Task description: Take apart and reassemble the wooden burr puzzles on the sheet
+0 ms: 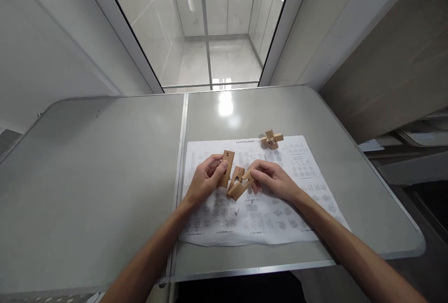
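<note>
Mid-frame: left hand (207, 177) is gripping wooden piece "2" (228, 163); right hand (274, 180) is pinching notched piece (237, 191); piece "1" (239, 171) is sitting between.

On the tabletop (122, 167), the paper sheet (301, 219) lies beneath the left hand (209, 176) and right hand (275, 180), with one block (228, 165) in the left hand, a notched block (236, 192) in the right hand, and a third block (238, 171) between the two. Beyond the right hand, at the sheet's far edge, sits a block cluster (271, 140). The tabletop's seam (185, 121) runs near the left hand, on its left, and the glass door (227, 51) stands well beyond both hands.
</note>
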Available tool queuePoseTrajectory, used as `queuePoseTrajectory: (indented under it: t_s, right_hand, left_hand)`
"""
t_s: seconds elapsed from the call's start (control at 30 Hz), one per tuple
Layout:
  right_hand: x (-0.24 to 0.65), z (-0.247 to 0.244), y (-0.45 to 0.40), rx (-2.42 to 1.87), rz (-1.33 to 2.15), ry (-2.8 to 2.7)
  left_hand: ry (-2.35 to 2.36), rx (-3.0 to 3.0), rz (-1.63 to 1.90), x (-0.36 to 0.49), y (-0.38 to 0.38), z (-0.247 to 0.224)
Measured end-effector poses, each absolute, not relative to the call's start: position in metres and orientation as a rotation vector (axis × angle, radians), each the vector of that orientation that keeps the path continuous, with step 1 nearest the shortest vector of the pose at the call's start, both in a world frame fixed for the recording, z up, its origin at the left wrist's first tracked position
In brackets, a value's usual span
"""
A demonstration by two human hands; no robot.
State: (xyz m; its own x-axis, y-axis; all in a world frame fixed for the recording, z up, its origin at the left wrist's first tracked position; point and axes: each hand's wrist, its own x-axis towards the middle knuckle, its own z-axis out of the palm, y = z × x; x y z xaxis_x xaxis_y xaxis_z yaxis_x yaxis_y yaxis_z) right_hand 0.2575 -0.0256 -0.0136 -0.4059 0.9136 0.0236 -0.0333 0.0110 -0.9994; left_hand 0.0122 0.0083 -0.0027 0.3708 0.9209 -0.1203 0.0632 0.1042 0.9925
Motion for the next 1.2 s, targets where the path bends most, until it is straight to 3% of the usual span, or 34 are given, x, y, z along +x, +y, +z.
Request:
queuePoseTrajectory:
  t_s: [0.23,0.63,1.2]
  right_hand:
    - [0.255,-0.014,-0.027,-1.085,1.426,-1.408]
    - [0.254,-0.02,-0.026,-1.286,0.99,-1.707]
    - [0.248,-0.023,-0.027,-1.272,0.805,-1.872]
  left_hand:
    - [1.097,1.655,0.879,0.016,0.004,-0.014]
    - [1.249,2.146,0.797,0.018,-0.004,-0.023]
    - [1.437,2.23,0.716,0.021,-0.002,-0.027]
